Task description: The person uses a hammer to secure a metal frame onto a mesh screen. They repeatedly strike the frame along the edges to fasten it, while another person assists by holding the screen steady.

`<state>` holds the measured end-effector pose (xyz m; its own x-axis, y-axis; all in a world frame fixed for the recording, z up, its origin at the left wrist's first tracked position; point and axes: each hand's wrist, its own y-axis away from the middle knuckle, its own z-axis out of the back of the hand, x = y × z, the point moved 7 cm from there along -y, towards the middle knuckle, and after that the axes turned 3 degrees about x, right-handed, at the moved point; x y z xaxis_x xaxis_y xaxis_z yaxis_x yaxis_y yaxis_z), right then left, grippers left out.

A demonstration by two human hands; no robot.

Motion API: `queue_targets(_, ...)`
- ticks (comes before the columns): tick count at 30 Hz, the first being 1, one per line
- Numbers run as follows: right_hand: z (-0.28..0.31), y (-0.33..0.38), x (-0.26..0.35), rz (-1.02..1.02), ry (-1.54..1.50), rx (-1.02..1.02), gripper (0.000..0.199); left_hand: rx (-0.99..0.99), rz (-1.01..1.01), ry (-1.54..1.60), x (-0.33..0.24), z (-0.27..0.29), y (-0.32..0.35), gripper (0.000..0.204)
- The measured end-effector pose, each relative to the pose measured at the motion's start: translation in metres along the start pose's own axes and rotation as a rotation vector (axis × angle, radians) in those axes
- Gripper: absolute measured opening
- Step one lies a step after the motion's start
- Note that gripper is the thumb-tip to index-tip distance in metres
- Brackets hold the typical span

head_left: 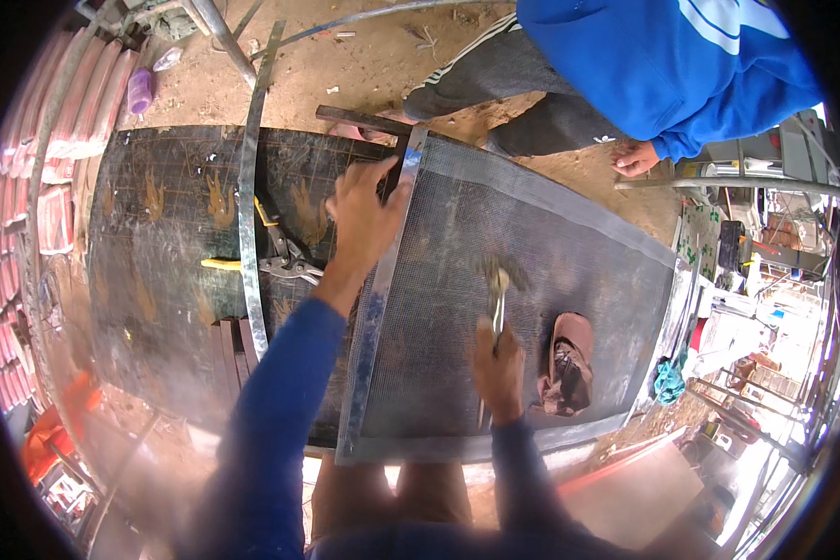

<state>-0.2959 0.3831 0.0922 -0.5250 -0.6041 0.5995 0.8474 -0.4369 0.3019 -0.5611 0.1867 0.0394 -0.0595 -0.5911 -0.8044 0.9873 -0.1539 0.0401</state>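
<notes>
Head view, mesh frame: we see a metal-edged wire mesh frame [532, 271] lying flat on the dark counter [159, 280], its near edge toward us and its left rail [383, 280] running from the far corner down toward our body.
Left hand: our left hand [364, 219] rests on the far end of that rail, fingers [375, 177] spread and pressing down on the strip.
Right hand: our right hand [499, 369] is closed around the handle of a hammer [497, 299], whose long axis points away from us; its blurred head sits over the mesh, to the right of the rail.
Key relation: the rail lies left of the hammer head, and the left hand is the nearer.
Nearby: tin snips [285, 261] and a loose metal strip [247, 205] lie left of the frame; a brown cloth [567, 364] lies on the mesh.
Other person: someone in a blue top [663, 65] stands at the far side, one hand [635, 157] hanging clear of the frame.
</notes>
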Motion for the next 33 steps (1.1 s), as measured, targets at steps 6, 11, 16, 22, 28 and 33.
queue_targets(6,-0.003,0.074,-0.056,-0.198,-0.042,0.110,0.057,-0.157,-0.086,-0.150,-0.009,0.001,0.056,0.044)
queue_targets(11,0.004,0.073,-0.042,-0.170,-0.083,0.199,0.060,-0.211,-0.027,-0.183,-0.006,-0.019,0.035,0.044)
queue_targets(16,0.024,0.080,-0.053,-0.088,-0.122,0.258,0.064,-0.183,0.235,-0.284,-0.002,-0.033,0.014,0.055)
queue_targets(22,0.051,0.083,-0.081,-0.007,-0.100,0.227,0.054,-0.216,0.267,-0.467,-0.016,-0.034,-0.010,0.059)
queue_targets(28,0.069,0.066,-0.096,0.025,-0.129,0.182,0.058,-0.189,0.131,-0.531,-0.016,-0.048,-0.011,0.052)
queue_targets(33,0.060,-0.008,-0.044,0.081,-0.119,0.210,0.058,-0.203,0.025,-0.598,-0.009,-0.052,-0.019,0.056)
